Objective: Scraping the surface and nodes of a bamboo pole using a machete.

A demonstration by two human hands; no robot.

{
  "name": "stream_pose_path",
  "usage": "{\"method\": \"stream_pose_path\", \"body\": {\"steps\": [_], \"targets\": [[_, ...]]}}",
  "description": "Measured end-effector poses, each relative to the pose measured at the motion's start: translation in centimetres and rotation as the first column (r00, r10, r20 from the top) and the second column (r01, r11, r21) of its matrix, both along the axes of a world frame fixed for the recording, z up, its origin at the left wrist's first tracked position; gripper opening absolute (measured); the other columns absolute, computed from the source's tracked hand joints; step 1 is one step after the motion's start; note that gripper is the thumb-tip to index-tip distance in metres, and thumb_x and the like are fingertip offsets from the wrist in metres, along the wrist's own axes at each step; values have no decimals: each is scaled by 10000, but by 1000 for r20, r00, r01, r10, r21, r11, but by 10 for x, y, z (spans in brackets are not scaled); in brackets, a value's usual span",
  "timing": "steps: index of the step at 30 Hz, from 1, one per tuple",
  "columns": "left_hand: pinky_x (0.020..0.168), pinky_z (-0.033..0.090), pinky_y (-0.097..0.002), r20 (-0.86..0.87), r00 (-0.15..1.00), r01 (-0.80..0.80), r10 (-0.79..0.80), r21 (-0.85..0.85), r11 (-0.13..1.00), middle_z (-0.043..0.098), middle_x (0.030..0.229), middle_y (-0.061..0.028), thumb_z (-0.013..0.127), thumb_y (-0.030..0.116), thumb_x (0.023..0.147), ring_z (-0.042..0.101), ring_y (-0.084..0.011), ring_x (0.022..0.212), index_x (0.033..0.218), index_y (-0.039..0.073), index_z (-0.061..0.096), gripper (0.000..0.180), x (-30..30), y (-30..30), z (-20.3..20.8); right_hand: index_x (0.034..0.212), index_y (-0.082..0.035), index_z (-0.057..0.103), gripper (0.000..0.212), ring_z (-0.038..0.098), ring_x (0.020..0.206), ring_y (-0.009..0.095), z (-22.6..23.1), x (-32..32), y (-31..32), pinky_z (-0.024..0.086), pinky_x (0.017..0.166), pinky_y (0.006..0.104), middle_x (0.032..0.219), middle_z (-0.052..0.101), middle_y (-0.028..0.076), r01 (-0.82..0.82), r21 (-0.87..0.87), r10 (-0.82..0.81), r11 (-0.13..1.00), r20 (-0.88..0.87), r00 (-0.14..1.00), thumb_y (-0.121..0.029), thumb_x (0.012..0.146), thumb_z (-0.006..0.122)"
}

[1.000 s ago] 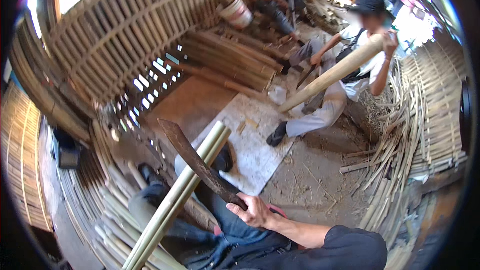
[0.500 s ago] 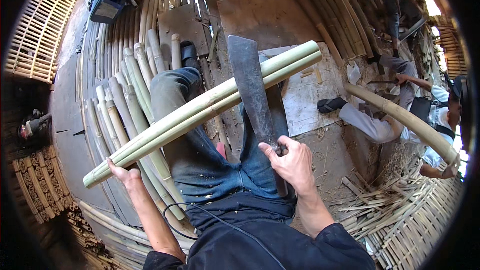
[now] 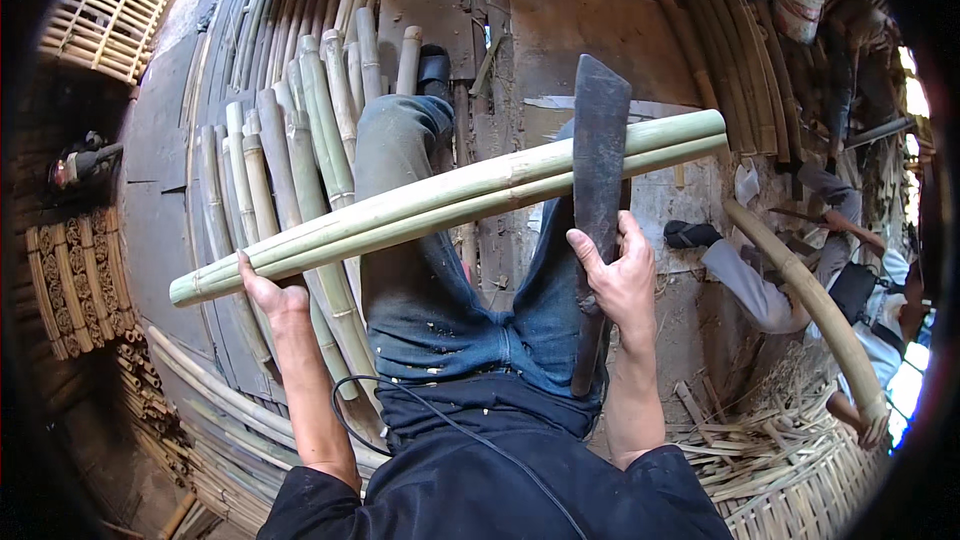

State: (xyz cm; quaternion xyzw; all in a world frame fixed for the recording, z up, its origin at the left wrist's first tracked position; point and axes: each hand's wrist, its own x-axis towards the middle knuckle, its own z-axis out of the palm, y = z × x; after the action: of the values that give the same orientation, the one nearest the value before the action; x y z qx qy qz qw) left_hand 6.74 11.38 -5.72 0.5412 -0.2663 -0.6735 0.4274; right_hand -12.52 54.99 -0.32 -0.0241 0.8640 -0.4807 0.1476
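A pale green bamboo pole (image 3: pixel 420 215) lies slantwise above my thighs, its right end farther off than its left. A dark seam runs along its length; whether it is split or two lengths together I cannot tell. My left hand (image 3: pixel 272 290) grips it from beneath near the left end, most fingers hidden. A dark, broad-bladed machete (image 3: pixel 600 140) stands nearly upright, crossing in front of the pole toward its right end. My right hand (image 3: pixel 622 280) holds the machete around the base of the blade, thumb on the near face. Its handle points down toward my lap.
Several cut bamboo poles (image 3: pixel 320 120) lie at my left. Another person (image 3: pixel 850 280) sits at the right with a long curved bamboo length (image 3: pixel 815 305). Bamboo strips (image 3: pixel 750 450) are heaped at the lower right, and a bucket (image 3: pixel 798 5) stands at the far right.
The pole has become more level, its left end moving farther from me. The machete has turned more upright, and my right hand sits higher on it. The whole view has shifted.
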Motion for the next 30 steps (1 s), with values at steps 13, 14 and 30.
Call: {"method": "stream_pose_path", "body": {"steps": [13,14,30], "targets": [[1216,467,-525,-10,999,47,-46,36,998,665,1450,-203,610,579,1052,643,-362,1334,1506,9,554,730,-22,32,6,1723,-106,358,907,803,1071,284,8,27,-46,622,940,375,1234,791,260,-81,-198,57,977,-126,990,-75,940,814],[1216,467,-525,-9,999,48,-48,38,998,665,1450,-203,610,579,1052,643,-362,1334,1506,9,554,730,-21,31,4,1717,-132,382,899,812,1073,302,13,32,-53,629,926,385,1222,787,285,-154,-128,138,980,-128,982,-86,935,822],[1158,460,-506,77,981,173,-179,77,982,654,1413,-109,853,463,901,609,-287,1336,1435,110,596,689,2,8,-4,1686,27,372,853,723,1193,222,-3,-11,10,554,1068,342,1402,720,196,179,-139,-198,974,-144,969,-103,978,829]]}}
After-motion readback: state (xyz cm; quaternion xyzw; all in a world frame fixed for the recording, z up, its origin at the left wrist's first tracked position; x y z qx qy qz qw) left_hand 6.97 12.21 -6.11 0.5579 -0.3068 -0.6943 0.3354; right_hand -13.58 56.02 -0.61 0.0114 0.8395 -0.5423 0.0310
